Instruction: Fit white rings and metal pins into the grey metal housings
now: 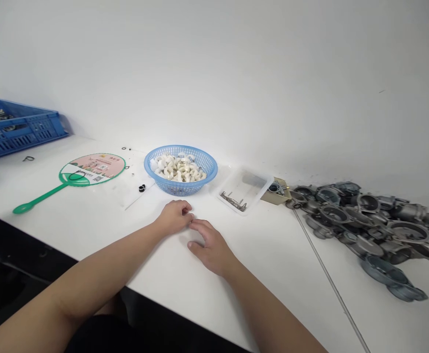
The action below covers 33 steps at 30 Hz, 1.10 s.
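My left hand (175,216) rests on the white table (185,299) with its fingers curled in. Whatever it may hold is hidden. My right hand (212,249) lies beside it, thumb apart from the stretched fingers and nothing seen between them; its fingertips meet or nearly meet the left fingers. Just beyond my hands stands a round blue plastic basket (181,189) with many white curved pieces (177,168). Right of that, a clear shallow plastic tray (241,189) contains thin metal pins (232,201).
Grey metal castings (368,220) are heaped on the right, beside a small yellowish box (276,196) of parts. To the left lie a green-handled fan (92,169) and small black rings (141,188). A blue crate (23,132) stands far left. A wall (236,73) backs the table.
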{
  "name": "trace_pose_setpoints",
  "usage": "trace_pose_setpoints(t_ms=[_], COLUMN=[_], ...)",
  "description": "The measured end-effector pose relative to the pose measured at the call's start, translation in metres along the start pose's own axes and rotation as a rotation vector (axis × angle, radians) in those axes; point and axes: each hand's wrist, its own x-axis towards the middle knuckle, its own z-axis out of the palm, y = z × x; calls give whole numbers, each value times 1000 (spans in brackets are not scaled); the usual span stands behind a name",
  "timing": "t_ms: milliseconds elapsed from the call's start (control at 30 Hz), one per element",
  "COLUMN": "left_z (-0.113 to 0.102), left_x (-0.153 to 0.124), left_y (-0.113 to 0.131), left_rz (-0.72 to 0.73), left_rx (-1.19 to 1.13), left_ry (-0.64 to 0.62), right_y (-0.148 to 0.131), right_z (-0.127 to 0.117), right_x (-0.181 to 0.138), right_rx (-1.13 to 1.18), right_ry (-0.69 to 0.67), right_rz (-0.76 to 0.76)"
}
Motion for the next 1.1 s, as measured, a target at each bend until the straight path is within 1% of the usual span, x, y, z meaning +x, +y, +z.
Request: trace_pose_setpoints(t_ms=[233, 433, 1100], left_z=[0, -1, 2], left_x=[-1, -3, -4], left_y=[0, 2, 1], left_rz=[7, 8, -15], left_rx=[19, 10, -39], left_ry=[-3, -11, -23], right_y=[3, 4, 4], right_z=[3, 3, 5], right_x=[0, -2, -5], right_rx=[12, 6, -7], right_ry=[27, 19, 46], right_rz=[-34, -61, -57])
